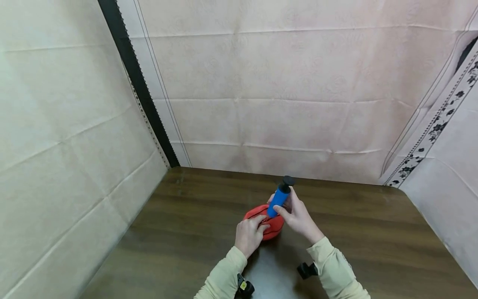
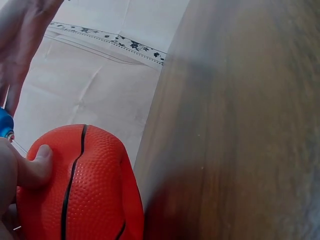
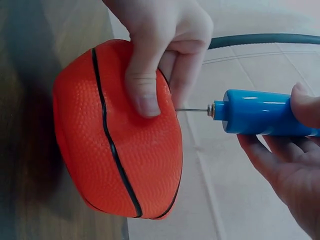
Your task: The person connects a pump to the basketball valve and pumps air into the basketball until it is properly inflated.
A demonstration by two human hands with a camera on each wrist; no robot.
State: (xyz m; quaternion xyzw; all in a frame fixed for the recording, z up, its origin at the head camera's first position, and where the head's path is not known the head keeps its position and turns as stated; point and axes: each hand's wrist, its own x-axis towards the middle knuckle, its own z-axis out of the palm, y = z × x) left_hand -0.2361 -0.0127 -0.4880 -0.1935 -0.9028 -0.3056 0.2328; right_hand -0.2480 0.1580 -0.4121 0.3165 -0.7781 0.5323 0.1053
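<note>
A small red-orange basketball (image 1: 275,227) with black seams looks dented and soft, held above the wooden table. My left hand (image 1: 248,235) grips it, thumb (image 3: 148,102) pressed on the pebbled skin and fingers behind, partly hidden. Fingers and thumb of my right hand (image 1: 300,218) are curled round the barrel of a blue hand pump (image 3: 260,112), whose black end (image 1: 288,181) points up and away. From the pump's metal tip a thin needle (image 3: 194,110) runs straight to the ball's side, right by the left fingers. In the left wrist view, the ball (image 2: 95,185) shows its sagging side.
The brown wooden table (image 1: 179,236) lies under both hands. Pale cloth walls (image 1: 284,95) rise behind it and at both sides, with a black strip (image 1: 140,83) at the left corner and a floral border (image 1: 437,128) at the right.
</note>
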